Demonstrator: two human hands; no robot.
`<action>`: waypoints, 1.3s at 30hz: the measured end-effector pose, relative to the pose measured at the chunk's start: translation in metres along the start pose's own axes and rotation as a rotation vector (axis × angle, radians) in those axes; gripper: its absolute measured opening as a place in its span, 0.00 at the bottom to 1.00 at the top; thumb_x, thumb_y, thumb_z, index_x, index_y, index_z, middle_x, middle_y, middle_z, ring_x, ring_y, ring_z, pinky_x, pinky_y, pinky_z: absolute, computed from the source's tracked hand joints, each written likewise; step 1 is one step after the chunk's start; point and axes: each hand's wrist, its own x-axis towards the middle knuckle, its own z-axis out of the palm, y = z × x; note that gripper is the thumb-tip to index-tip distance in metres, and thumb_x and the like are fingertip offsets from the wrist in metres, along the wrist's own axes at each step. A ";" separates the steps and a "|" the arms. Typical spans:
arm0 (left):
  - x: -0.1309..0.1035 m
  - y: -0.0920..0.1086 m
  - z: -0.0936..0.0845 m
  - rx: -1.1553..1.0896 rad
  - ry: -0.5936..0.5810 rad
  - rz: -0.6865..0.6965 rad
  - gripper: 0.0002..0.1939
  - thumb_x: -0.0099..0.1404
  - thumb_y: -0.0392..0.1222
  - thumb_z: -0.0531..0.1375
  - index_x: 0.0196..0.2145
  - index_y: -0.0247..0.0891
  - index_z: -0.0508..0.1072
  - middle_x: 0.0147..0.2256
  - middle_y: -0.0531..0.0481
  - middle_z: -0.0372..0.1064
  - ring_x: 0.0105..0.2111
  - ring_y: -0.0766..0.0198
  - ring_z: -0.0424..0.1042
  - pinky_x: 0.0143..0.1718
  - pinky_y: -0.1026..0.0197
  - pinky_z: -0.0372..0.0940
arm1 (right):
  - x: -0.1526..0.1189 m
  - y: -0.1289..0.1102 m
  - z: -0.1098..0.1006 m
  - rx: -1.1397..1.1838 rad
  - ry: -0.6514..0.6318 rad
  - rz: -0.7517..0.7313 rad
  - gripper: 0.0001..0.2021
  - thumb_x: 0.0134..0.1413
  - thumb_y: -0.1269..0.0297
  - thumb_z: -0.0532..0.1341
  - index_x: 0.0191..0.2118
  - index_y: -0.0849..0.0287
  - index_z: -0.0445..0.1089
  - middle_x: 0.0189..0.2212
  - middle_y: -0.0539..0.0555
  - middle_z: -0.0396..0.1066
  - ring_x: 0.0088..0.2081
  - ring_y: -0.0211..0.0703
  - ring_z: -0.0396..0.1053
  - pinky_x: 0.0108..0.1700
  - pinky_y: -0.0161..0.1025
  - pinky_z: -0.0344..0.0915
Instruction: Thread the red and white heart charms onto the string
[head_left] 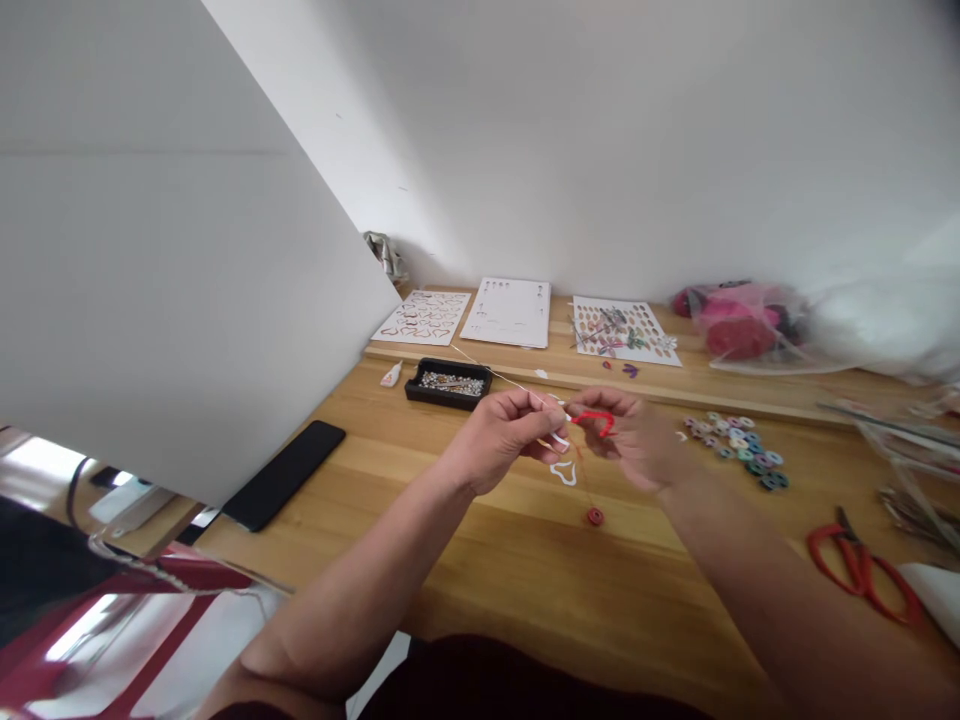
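Both hands meet above the middle of the table. My left hand point(510, 435) is closed in a pinch on a thin white paper-like strip point(559, 440), part of it hidden by the fingers. From between them a red thread-wrapped loop point(602, 417) reaches across in front of my right hand point(630, 438). That hand is closed and blurred, its fingertips close to the left ones; what it grips is hidden. An orange-red thread hangs down to a small red bobbin point(595, 516) on the table. Below the fingers lies a white curved cut-out point(564, 473).
Several thread bobbins point(750, 455) and red-handled scissors point(862, 570) lie to the right. A black tray point(420, 392) of small beads, a small white bottle point(391, 375) and a black phone point(289, 473) are on the left. Patterned sheets point(506, 315) lie behind, beside bagged pink material point(742, 325).
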 end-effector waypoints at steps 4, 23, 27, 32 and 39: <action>-0.001 -0.001 0.004 0.041 0.113 0.110 0.14 0.57 0.45 0.70 0.30 0.33 0.72 0.27 0.52 0.73 0.25 0.71 0.72 0.27 0.68 0.68 | -0.017 0.020 0.022 0.116 0.028 0.024 0.13 0.41 0.54 0.72 0.27 0.57 0.72 0.15 0.42 0.56 0.16 0.29 0.44 0.20 0.34 0.42; -0.029 0.010 0.014 0.300 0.012 0.041 0.10 0.58 0.42 0.67 0.30 0.34 0.72 0.25 0.53 0.71 0.24 0.71 0.70 0.28 0.67 0.68 | -0.053 -0.039 0.002 -0.751 0.071 -0.430 0.08 0.57 0.60 0.64 0.32 0.57 0.78 0.14 0.43 0.52 0.18 0.32 0.46 0.21 0.35 0.42; -0.034 0.011 0.018 0.196 -0.042 -0.002 0.11 0.57 0.43 0.69 0.30 0.34 0.72 0.25 0.53 0.71 0.24 0.72 0.70 0.28 0.67 0.67 | -0.044 -0.027 -0.007 -0.347 -0.055 -0.163 0.10 0.48 0.55 0.69 0.29 0.57 0.77 0.18 0.46 0.61 0.20 0.32 0.49 0.22 0.35 0.44; -0.034 0.005 0.025 0.061 0.016 0.002 0.12 0.55 0.43 0.69 0.28 0.34 0.72 0.25 0.53 0.71 0.23 0.72 0.70 0.25 0.69 0.65 | -0.049 0.000 0.006 0.152 -0.074 0.100 0.16 0.34 0.58 0.76 0.29 0.56 0.72 0.15 0.41 0.56 0.17 0.29 0.44 0.21 0.33 0.39; -0.027 -0.004 0.029 0.147 0.217 0.160 0.13 0.57 0.45 0.68 0.30 0.34 0.72 0.24 0.53 0.71 0.24 0.72 0.70 0.26 0.69 0.65 | -0.066 0.019 0.022 0.006 0.003 -0.011 0.13 0.49 0.54 0.69 0.27 0.55 0.69 0.14 0.42 0.53 0.17 0.32 0.45 0.20 0.35 0.44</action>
